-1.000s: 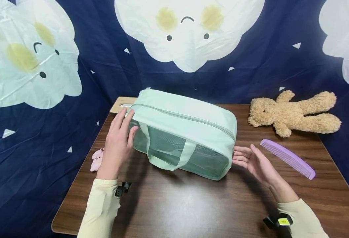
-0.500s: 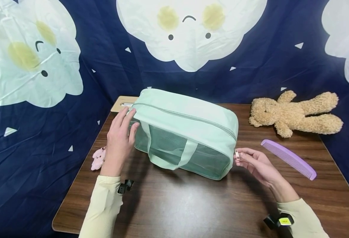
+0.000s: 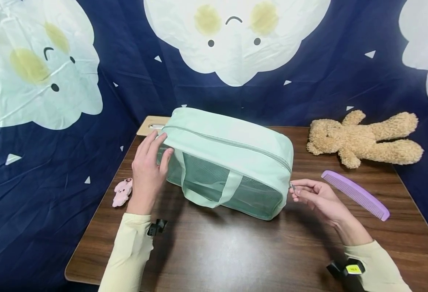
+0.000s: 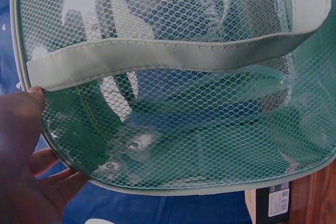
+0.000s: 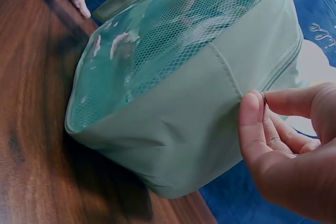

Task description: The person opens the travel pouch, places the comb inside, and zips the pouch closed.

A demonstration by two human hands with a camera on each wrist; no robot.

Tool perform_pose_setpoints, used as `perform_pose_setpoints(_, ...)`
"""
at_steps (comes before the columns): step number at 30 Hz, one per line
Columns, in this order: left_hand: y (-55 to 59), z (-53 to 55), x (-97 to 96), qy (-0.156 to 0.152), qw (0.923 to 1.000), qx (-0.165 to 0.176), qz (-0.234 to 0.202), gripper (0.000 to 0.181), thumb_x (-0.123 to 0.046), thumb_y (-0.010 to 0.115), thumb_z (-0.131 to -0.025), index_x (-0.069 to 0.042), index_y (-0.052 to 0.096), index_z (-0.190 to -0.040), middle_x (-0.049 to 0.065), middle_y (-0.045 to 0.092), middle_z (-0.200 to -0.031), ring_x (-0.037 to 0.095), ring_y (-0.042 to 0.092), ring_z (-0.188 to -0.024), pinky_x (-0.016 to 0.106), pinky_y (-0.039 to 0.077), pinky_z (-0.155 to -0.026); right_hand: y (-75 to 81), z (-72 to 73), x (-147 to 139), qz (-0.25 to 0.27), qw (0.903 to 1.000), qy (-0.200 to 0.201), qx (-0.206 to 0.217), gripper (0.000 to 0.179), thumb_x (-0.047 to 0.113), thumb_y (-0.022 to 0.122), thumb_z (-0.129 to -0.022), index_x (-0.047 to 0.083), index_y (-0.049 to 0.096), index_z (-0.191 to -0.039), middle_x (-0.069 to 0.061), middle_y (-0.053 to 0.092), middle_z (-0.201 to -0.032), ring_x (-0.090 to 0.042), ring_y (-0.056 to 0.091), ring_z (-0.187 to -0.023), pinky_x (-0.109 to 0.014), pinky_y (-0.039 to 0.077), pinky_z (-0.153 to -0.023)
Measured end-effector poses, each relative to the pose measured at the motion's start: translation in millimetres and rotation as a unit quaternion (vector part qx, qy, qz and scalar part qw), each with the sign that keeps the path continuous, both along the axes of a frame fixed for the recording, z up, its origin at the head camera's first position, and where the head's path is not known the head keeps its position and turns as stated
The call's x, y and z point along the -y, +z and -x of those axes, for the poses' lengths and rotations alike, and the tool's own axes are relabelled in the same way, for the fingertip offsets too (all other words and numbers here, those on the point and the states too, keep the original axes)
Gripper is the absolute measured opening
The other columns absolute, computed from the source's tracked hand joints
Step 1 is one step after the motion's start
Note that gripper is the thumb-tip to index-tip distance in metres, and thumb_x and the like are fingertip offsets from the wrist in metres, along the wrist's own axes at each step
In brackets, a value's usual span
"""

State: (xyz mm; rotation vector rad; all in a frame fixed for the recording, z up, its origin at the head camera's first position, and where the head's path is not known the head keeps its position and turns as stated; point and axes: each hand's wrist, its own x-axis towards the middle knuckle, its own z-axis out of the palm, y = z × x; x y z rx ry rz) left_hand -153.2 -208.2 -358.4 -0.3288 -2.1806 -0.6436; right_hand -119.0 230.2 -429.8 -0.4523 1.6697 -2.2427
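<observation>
A mint-green zippered bag (image 3: 232,142) with a mesh-and-clear front and a strap handle (image 3: 210,202) stands mid-table. Its zipper is closed along the top as far as this shows. At the bag's left end, my left hand (image 3: 149,172) rests with fairly straight fingers at the upper corner; the left wrist view has its fingertips (image 4: 68,179) on the edge piping. My right hand (image 3: 317,198) pinches the metal zipper pull (image 3: 292,189) between thumb and forefinger at the right end. Close up in the right wrist view, the zipper track (image 5: 283,66) runs up from that pinch.
A purple comb (image 3: 356,194) lies right of my right hand, with a tan teddy bear (image 3: 360,138) behind it. Left of my left forearm is a pink plush keychain (image 3: 121,192). A beige box (image 3: 149,123) sits at the back left. Dark blue cloud-print fabric hangs behind the table.
My right hand went from open fingers beside the bag's right end to pinching the zipper pull, which has since turned slightly. The left hand stays at the left end; the bag has barely moved.
</observation>
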Motion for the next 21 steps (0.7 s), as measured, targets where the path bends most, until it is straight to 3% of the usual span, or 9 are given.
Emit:
perform_pose_setpoints(5, 0.9, 0.0, -0.4, -0.001, 1.0000, 0.000, -0.001, 0.042, -0.014, 0.076, -0.093, 0.001, 0.067, -0.130, 0.028, 0.061, -0.139, 0.047, 0.055, -0.131, 0.061, 0.044, -0.109, 6.7, -0.2, -3, -0.069, 0.9975, -0.017, -0.008, 0.041, -0.010, 0.050, -0.101, 0.020, 0.075, -0.112, 0.003, 0.077, -0.098, -0.007, 0.072, -0.085, -0.018, 0.058, -0.072)
perform_pose_setpoints(12, 1.6, -1.0, -0.7, 0.001, 1.0000, 0.001, -0.004, 0.041, -0.015, 0.076, -0.093, 0.001, 0.067, -0.130, 0.027, 0.061, -0.139, 0.047, 0.056, -0.131, 0.060, 0.044, -0.109, 9.3, 2.7, -5, -0.036, 0.9993, 0.006, -0.012, 0.042, -0.015, 0.046, -0.101, 0.013, 0.075, -0.114, 0.000, 0.076, -0.101, -0.008, 0.071, -0.088, -0.023, 0.060, -0.080)
perform_pose_setpoints(18, 0.4, -0.1, -0.3, 0.003, 1.0000, 0.003, -0.006, 0.042, -0.014, 0.076, -0.093, 0.001, 0.067, -0.130, 0.027, 0.061, -0.139, 0.047, 0.056, -0.131, 0.060, 0.045, -0.109, 13.8, 3.1, -7, -0.067, 0.9976, -0.015, -0.011, 0.043, -0.013, 0.048, -0.100, 0.018, 0.077, -0.110, 0.002, 0.076, -0.097, -0.007, 0.070, -0.085, -0.021, 0.059, -0.077)
perform_pose_setpoints(21, 0.5, 0.3, -0.5, 0.004, 1.0000, 0.004, -0.005, 0.042, -0.015, 0.076, -0.092, 0.001, 0.067, -0.130, 0.028, 0.062, -0.138, 0.047, 0.056, -0.131, 0.061, 0.045, -0.108, 17.6, 4.1, -8, -0.108, 0.9934, -0.037, -0.018, 0.041, -0.011, 0.051, -0.100, 0.020, 0.077, -0.108, 0.004, 0.075, -0.095, -0.006, 0.069, -0.083, -0.020, 0.059, -0.075)
